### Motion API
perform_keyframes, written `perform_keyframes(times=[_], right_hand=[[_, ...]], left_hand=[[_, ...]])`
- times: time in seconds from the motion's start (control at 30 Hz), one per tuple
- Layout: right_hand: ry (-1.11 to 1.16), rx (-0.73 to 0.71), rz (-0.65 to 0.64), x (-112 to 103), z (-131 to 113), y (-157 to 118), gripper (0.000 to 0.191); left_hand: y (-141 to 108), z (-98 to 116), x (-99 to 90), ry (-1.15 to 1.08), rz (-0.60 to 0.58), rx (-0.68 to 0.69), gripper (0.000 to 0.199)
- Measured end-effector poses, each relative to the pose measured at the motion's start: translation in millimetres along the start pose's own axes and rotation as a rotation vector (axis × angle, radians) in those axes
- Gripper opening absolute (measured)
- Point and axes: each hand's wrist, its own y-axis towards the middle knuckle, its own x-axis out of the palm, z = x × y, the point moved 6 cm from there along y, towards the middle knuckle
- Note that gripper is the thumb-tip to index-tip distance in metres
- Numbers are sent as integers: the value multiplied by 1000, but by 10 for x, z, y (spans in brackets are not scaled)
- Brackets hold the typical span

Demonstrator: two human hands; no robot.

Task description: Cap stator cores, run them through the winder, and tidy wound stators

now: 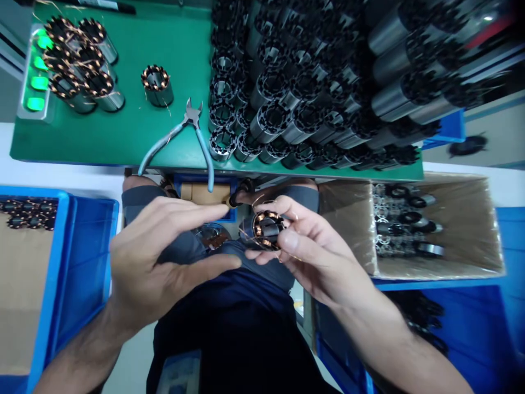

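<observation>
Over my lap, my right hand [307,246] grips a motor stator [266,227] wound with copper wire, the thumb on its rim. Loose wire ends stick out around it. To its left, my left hand [172,251] is open, with thumb and forefinger apart and pointing at the stator without holding anything. Cutting pliers [192,117] with light blue handles lie on the green bench top [180,49], jaws away from me and handles over the front edge. Behind them a single wound stator [157,86] stands upright.
Several wound stators [96,90] stand at the bench's left, beside a strip with green lights [39,82]. Stacked unwound stator cores [270,120] fill the right. Blue crates [88,246] flank me; a lined carton [463,230] at right holds metal parts.
</observation>
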Motion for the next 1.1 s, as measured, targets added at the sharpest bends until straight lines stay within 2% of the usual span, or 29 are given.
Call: perform_keyframes(times=[0.1, 0.2, 0.3, 0.4, 0.43, 0.5, 0.6, 0.67, 0.73, 0.87, 0.97, 1.0, 1.1], right_hand=[[0, 14, -30, 37, 42, -9, 22], [-4, -8, 3, 3, 21, -14, 24], [-25, -67, 48, -87, -21, -31, 26], [-102, -123, 36, -144, -8, -68, 26], [-135, -140, 35, -154, 6, -80, 27], [-201, -181, 54, -161, 27, -96, 30], [-276, -222, 101, -132, 32, -78, 34], [-310, -217, 130, -112, 27, -52, 35], [-321, -211, 142, -111, 15, -40, 36], [-279, -181, 64, -128, 13, -91, 36], [-300, -147, 22, -134, 37, -131, 32], [-314, -143, 15, -133, 47, -133, 33], [-356, -141, 5, -131, 98, -106, 41]], left_hand=[[65, 40, 66, -130, -73, -29, 22], [-4, 33, 158, -87, -168, 11, 11], [-207, -117, 358, -52, -292, 8, 5], [-402, -362, 556, -88, -373, -124, 9], [-424, -430, 576, -116, -352, -196, 10], [-378, -478, 515, -189, -209, -303, 11], [-181, -305, 344, -273, 49, -288, 23], [-79, -161, 323, -310, 116, -260, 17], [-68, -125, 416, -400, 90, -310, 7], [-256, -336, 669, -608, 0, -494, 21], [-329, -472, 680, -679, 1, -555, 15], [-310, -463, 659, -704, -12, -541, 9], [-191, -330, 586, -740, -58, -470, 9]])
